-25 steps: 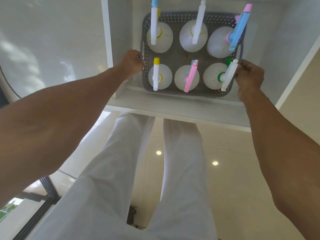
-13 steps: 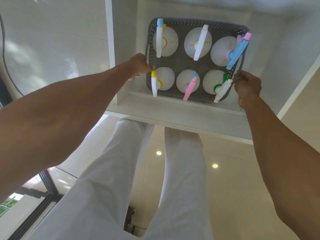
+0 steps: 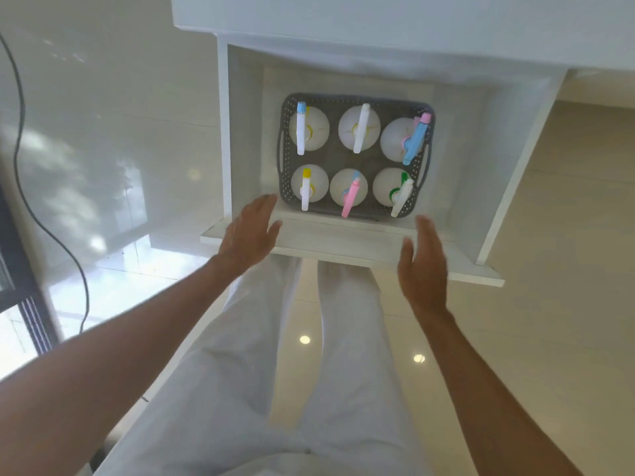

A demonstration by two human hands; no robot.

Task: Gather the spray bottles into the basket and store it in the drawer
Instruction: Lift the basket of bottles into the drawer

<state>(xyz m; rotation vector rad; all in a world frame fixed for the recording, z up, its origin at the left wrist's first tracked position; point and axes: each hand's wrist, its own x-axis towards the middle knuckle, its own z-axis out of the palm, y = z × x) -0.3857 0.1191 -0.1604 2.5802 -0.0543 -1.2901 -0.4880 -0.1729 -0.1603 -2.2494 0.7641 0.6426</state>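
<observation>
A grey perforated basket (image 3: 283, 156) rests on the floor of the open white drawer (image 3: 343, 240). Several white spray bottles (image 3: 357, 127) stand upright in it in two rows, with blue, white, pink, yellow and green trigger heads. My left hand (image 3: 249, 233) hovers open over the drawer's front left corner, apart from the basket. Over the drawer's front edge on the right, my right hand (image 3: 424, 266) is open too, palm turned inward, holding nothing.
The white cabinet top (image 3: 378, 15) overhangs the drawer's back. A black cable (image 3: 51, 235) hangs down the wall at the left. My white trouser legs (image 3: 309, 372) stand just before the drawer front, over a glossy tiled floor (image 3: 532, 269).
Both hands have let go of the basket's side handles and pulled back toward the drawer front. The basket now sits in the drawer, farther from me.
</observation>
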